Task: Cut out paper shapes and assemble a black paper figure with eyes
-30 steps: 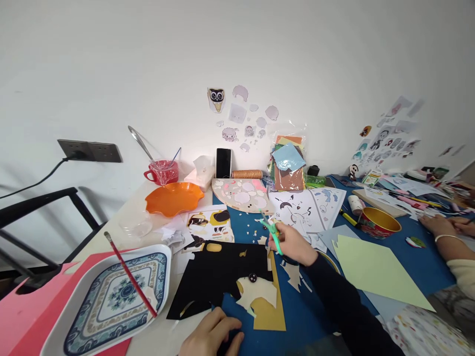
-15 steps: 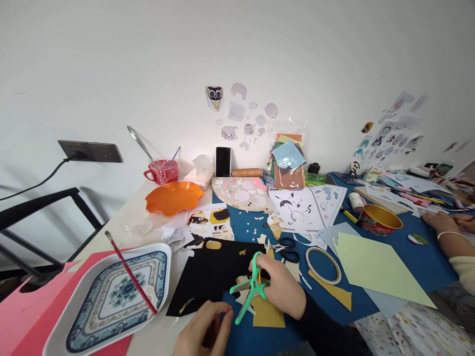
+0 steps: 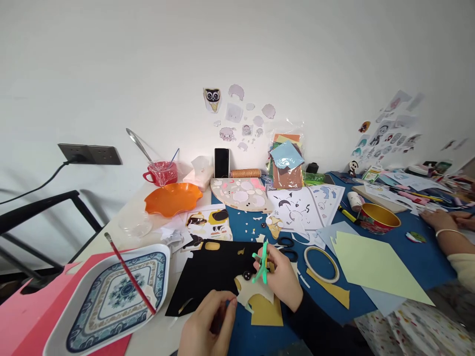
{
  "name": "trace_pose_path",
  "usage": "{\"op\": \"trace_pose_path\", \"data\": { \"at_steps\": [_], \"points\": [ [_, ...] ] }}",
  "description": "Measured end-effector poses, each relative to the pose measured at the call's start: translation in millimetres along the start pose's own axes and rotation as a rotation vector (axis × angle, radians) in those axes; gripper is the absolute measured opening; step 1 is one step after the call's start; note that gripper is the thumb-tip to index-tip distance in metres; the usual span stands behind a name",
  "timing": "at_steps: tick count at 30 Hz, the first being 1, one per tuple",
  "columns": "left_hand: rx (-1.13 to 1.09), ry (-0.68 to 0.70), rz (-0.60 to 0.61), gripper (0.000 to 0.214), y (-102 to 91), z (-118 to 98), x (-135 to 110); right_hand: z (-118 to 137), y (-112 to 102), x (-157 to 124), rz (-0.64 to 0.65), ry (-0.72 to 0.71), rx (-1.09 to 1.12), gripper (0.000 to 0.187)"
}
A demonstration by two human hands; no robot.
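left hand clipped by bottom edge; can't tell if its fingertips pinch anything. right hand hides part of green scissors. red paper runs off left edge. smallest scraps too tiny to identify.

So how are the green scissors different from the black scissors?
Colour: the green scissors are bright mint green, while the black scissors have dark handles.
Place: the green scissors are in the right hand; the black scissors lie on the blue mat.
View: the black scissors' blades are hard to see, but their handles, like the green scissors', have loops.
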State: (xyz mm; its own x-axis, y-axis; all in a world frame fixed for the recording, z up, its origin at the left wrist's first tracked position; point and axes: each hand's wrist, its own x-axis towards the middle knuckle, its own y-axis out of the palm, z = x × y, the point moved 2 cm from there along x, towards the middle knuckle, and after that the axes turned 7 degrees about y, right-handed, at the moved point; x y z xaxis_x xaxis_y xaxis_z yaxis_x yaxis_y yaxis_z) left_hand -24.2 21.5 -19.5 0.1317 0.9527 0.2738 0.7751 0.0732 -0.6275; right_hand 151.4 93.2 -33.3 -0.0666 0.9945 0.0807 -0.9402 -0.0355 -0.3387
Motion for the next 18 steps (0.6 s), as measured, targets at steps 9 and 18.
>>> {"op": "trace_pose_path", "data": {
  "at_steps": [9,18],
  "points": [
    [0.171,0.087,0.063,0.029,21.9,0.0,42.2,-12.6,-5.8,8.1,-0.098,0.070,0.283,0.021],
    [0.001,0.011,0.004,0.010,27.7,0.6,52.2,-16.6,-10.5,6.9,-0.151,0.016,0.283,0.019]
  ]
}}
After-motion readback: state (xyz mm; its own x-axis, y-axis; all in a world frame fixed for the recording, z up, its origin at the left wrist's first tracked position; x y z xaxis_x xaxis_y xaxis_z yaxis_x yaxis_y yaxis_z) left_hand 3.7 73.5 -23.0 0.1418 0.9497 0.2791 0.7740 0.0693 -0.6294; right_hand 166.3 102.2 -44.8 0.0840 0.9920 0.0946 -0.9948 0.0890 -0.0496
